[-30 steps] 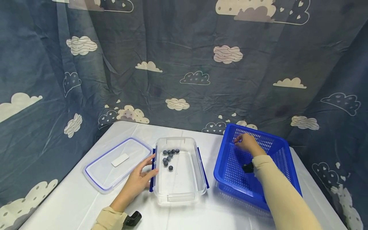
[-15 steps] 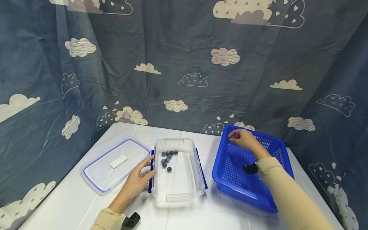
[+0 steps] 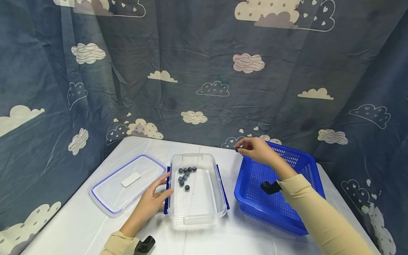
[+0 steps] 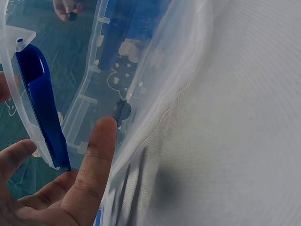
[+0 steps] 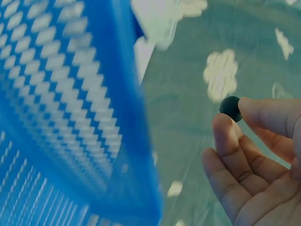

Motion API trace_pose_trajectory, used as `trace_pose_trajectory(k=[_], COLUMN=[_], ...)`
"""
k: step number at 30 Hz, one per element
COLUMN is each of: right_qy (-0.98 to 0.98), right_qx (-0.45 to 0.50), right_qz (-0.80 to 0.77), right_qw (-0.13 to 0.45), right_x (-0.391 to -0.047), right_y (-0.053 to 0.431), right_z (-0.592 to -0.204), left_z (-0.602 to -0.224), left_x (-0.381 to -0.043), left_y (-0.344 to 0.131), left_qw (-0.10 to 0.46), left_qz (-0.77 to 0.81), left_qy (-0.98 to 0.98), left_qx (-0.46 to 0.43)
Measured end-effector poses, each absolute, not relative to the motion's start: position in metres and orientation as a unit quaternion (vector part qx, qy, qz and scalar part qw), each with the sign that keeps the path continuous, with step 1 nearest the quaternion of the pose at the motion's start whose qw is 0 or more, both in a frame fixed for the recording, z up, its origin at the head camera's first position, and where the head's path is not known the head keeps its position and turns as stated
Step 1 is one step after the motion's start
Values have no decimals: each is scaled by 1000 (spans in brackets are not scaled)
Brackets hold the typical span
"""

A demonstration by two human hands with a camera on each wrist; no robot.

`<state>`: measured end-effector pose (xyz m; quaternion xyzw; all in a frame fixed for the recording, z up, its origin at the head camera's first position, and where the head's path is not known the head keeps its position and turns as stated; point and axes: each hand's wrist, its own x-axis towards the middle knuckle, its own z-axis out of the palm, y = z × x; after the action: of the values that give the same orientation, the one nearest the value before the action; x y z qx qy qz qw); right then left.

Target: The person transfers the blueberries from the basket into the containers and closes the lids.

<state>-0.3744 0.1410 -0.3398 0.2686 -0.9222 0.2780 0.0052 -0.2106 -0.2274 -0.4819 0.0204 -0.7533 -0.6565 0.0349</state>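
Note:
A blueberry [image 5: 230,108] is pinched between the thumb and fingertips of my right hand [image 3: 256,150], which hovers over the far left corner of the blue perforated basket [image 3: 241,196]. On the table, the clear plastic container [image 3: 199,209] with blue side latches [image 4: 41,94] has several blueberries [image 3: 185,177] on its floor, mostly toward its far left. My left hand [image 3: 153,198] rests with spread, fairly straight fingers against the container's left side, by the latch. In the left wrist view a fingertip [image 4: 104,129] lies at the clear wall, with a dark berry visible through it.
A clear lid [image 3: 127,184] with a blue seal and a white label lies left of the container. The white-covered table [image 3: 204,244] backs onto a dark cloud-patterned curtain [image 3: 178,46]. Between container and basket lies a strip of table.
My right hand has risen from inside the basket and moved left to its far left rim, a blueberry now showing at its fingertips. The left hand stays at the container.

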Motion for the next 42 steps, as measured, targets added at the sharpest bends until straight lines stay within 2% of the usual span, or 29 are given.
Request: trace_pose_trajectory(k=[11, 18, 26, 35, 42], right_qy=[-903, -905, -896, -903, -900], right_qx=[336, 340, 365, 350, 363], right_qz=[266, 243, 230, 197, 180], right_qw=[-46, -78, -109, -153, -160], right_x=[-350, -346, -344, -339, -337], right_y=[87, 60, 38, 18, 9], right_z=[-339, -348, -359, -369, -374], left_z=[-479, -480, -482, -483, -483], left_x=[-209, -209, -210, -211, -211], left_y=[-226, -227, -229, -230, -230], left_qw=[34, 35, 32, 34, 34], left_qz=[-652, -652, -651, -648, -648], left_qy=[-757, -757, -758, -761, -761], left_qx=[25, 21, 18, 16, 16])
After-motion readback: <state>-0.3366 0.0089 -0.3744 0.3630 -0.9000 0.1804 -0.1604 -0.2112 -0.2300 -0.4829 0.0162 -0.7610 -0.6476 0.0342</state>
